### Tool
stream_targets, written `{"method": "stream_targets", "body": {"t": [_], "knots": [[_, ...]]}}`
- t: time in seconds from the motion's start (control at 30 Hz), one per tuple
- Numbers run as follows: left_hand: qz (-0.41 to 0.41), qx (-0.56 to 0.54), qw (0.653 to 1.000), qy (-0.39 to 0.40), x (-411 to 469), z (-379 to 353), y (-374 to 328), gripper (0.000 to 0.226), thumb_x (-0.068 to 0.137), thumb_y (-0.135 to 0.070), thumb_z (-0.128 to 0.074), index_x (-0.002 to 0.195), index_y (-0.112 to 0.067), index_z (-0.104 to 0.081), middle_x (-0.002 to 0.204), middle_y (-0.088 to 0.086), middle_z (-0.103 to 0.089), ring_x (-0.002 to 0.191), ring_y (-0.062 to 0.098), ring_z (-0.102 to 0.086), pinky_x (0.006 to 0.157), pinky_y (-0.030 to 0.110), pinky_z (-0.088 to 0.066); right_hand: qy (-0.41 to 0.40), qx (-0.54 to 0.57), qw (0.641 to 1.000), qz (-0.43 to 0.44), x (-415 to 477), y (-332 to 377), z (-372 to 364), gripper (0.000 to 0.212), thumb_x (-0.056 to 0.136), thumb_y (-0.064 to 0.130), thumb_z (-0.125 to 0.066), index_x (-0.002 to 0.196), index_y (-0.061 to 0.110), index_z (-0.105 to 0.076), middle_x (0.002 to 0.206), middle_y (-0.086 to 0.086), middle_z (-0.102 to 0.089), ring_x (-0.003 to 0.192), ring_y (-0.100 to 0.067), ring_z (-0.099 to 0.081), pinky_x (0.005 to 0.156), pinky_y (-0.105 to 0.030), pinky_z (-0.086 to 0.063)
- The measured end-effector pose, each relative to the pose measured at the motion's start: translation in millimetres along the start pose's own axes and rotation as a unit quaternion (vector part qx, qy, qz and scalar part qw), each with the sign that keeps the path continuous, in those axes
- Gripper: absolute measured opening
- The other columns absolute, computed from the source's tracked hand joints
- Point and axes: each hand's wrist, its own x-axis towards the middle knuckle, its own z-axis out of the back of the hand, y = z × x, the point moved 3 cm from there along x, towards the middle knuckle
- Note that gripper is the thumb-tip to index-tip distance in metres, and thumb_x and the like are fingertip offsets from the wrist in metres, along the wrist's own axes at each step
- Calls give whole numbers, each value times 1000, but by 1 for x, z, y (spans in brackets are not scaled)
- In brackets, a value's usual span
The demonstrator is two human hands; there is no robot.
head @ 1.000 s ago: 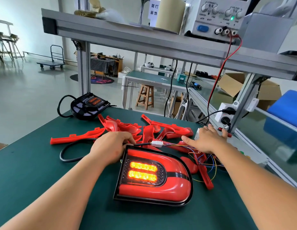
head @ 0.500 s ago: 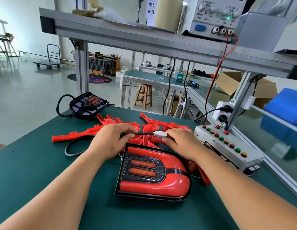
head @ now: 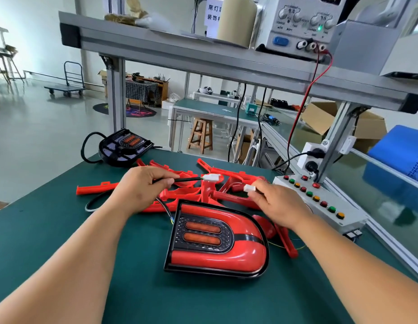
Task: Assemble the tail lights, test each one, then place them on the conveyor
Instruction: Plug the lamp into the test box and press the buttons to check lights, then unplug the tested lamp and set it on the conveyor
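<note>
Grip status: the left hand (head: pixel 142 188) pinches the black cable (head: pixel 189 180) just behind its white plug (head: pixel 212 177), and the right hand (head: pixel 280 204) pinches the mating plug (head: pixel 249 188) at the fingertips. The two plugs are near but apart above the red housings (head: pixel 184 194) at frame centre, probably to free the lamp from the test lead (both light strips are dark). The tail light (head: pixel 217 239) lies face up on the green table (head: pixel 51 230) at lower centre, just below both hands, long axis left to right, rounded end pointing right.
</note>
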Motion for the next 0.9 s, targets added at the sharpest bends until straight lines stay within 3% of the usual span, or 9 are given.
{"method": "stream_targets", "body": {"t": [0.07, 0.13, 0.23, 0.33, 0.47, 0.57, 0.7, 0.8, 0.9], "knots": [[-3, -1, 1000, 15, -1, -3, -2, 19, 90, -17, -67, 104, -27, -75, 91, -12, -70, 94, 8, -64, 84, 21, -43, 20, 16, 999, -21, -3, -5, 1, 29, 99, 51, -36, 96, 26, -49, 72, 12, -50, 82, -24, -60, 58, -34, -34], [-5, 7, 1000, 17, -2, -6, -5, 20, 90, -18, -67, 105, -28, -75, 90, -13, -68, 93, 8, -64, 84, 21, -43, 34, 20, 999, -36, -2, -4, 2, 38, 99, 50, -37, 119, 24, -56, 104, 6, -60, 107, -22, -57, 82, -36, -42], [-23, 9, 1000, -4, -2, -3, -13, 21, 89, -19, -67, 104, -32, -75, 86, -19, -68, 90, 4, -65, 80, 21, -45, -12, 37, 999, -35, 1, 8, 14, 44, 100, 42, -43, 139, 23, -50, 137, 4, -48, 131, -18, -40, 109, -36, -23], [-61, 20, 998, -4, -2, -6, -31, 22, 90, -20, -67, 105, -34, -74, 85, -24, -65, 88, 4, -64, 78, 22, -46, -74, 128, 988, 40, 4, 39, 36, 38, 101, 27, -49, 136, 15, -56, 134, -2, -54, 126, -18, -44, 107, -24, -24], [-100, 39, 994, -3, 0, -17, -60, 22, 90, -25, -66, 107, -38, -73, 88, -24, -64, 89, 4, -63, 78, 23, -46, -37, 126, 988, 84, 10, 76, 40, 35, 102, 32, -46, 132, 18, -58, 125, -2, -62, 118, -19, -53, 102, -40, -36], [-75, 110, 989, 57, 5, -13, -65, 27, 91, -38, -62, 116, -49, -64, 105, -17, -70, 98, 10, -64, 86, 32, -52, -32, 143, 988, 58, 9, 78, 36, 26, 102, 26, -47, 101, 9, -66, 96, -9, -63, 95, -28, -57, 84, -42, -42], [29, 267, 950, 160, 3, 20, -37, 34, 93, -51, -51, 127, -57, -50, 127, -17, -62, 115, 13, -58, 96, 34, -48, -10, 180, 982, -53, 2, 54, 27, 34, 103, 25, -41, 84, 6, -60, 86, -8, -62, 85, -27, -56, 73, -37, -42], [100, 215, 966, 105, -12, 49, -16, 48, 91, -40, -61, 137, -46, -47, 139, -7, -54, 128, 20, -48, 107, 40, -38, 70, 178, 974, -120, -7, 42, 13, 39, 103, 34, -36, 87, 9, -62, 89, -7, -65, 85, -27, -58, 71, -35, -42], [165, 137, 977, -16, -50, 53, -21, 84, 84, -26, -71, 151, -36, -22, 148, 8, -28, 135, 33, -32, 112, 43, -29, 69, 175, 972, -141, -15, 43, 5, 40, 102, 43, -37, 78, 18, -57, 83, -3, -64, 82, -25, -59, 69, -36, -43]]}}
